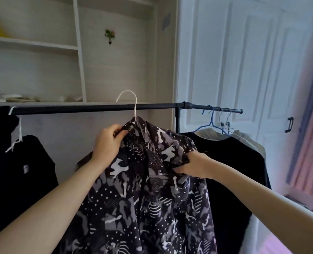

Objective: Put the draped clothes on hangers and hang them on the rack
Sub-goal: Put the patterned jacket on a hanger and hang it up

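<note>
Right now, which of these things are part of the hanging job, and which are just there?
Part of the job:
- dark patterned shirt
- white wire hanger inside its collar
- left hand gripping the collar
- right hand gripping the fabric
- black metal rack rail

Just there:
- white panelled door
- pale wooden shelves
- small flower decoration

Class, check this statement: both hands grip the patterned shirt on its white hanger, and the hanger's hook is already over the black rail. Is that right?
Not quite. In the head view the left hand and right hand do grip the patterned shirt on its white hanger, but the hook is held up in front of the black rail, not yet over it.
</note>
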Tool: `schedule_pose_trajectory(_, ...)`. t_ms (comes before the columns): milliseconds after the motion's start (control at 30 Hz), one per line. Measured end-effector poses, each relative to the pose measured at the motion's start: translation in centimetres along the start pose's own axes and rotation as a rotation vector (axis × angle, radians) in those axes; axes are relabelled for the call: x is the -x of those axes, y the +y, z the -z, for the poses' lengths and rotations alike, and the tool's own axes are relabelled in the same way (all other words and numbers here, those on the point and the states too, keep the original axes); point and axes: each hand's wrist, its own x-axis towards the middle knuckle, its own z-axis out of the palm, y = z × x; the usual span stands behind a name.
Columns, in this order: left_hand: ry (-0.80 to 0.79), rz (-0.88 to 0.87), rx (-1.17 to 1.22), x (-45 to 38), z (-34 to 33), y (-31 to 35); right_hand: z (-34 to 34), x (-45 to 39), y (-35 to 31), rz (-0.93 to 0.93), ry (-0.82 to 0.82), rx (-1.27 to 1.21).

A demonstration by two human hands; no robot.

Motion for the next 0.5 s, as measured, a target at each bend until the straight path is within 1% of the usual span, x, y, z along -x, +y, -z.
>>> schedule_pose_trajectory(67,-0.026,-0.012,0.005,0.3,-0.4,-0.1,0.0,-0.3,0.8,-0.086,0.022,-0.002)
schedule_pose_trajectory(100,-0.039,-0.010,0.004,0.4,-0.5,-0.2,0.6,-0.2,1.0,-0.137,-0.007,-0.055)
schedule_pose_trajectory(167,-0.066,-0.004,0.018,0.8,-0.8,-0.6,2.5,0.2,1.1,-0.257,-0.063,-0.241)
schedule_pose_trajectory(233,-0.094,0.009,0.030,1.2,-0.9,-0.9,4.9,0.8,1.0,-0.302,-0.040,-0.498)
schedule_pose_trajectory(267,-0.113,0.008,0.027,1.5,-1.0,-0.9,5.9,0.9,0.8,-0.284,0.012,-0.676)
schedule_pose_trajectory(300,-0.137,-0.002,0.019,1.8,-1.1,-0.9,6.7,1.1,0.7,-0.235,0.105,-0.848)
schedule_pose_trajectory(333,-0.168,-0.021,0.012,2.1,-1.3,-0.7,7.6,0.8,0.3,-0.174,0.223,-0.993)
schedule_pose_trajectory(367,-0.203,-0.047,0.008,2.6,-1.5,-0.2,8.4,0.7,-0.3,-0.100,0.341,-1.080)
schedule_pose_trajectory(400,-0.244,-0.072,0.009,2.9,-1.7,0.5,9.1,0.6,-0.9,-0.003,0.456,-1.116)
schedule_pose_trajectory(433,-0.280,-0.086,0.011,3.6,-1.8,1.1,9.5,0.2,-1.5,0.080,0.573,-1.068)
schedule_pose_trajectory(467,-0.302,-0.099,0.016,4.0,-1.9,1.9,9.9,-0.1,-2.0,0.155,0.687,-0.971)
schedule_pose_trajectory(500,-0.307,-0.106,0.021,4.3,-1.9,2.5,10.1,-0.5,-2.3,0.193,0.754,-0.872)
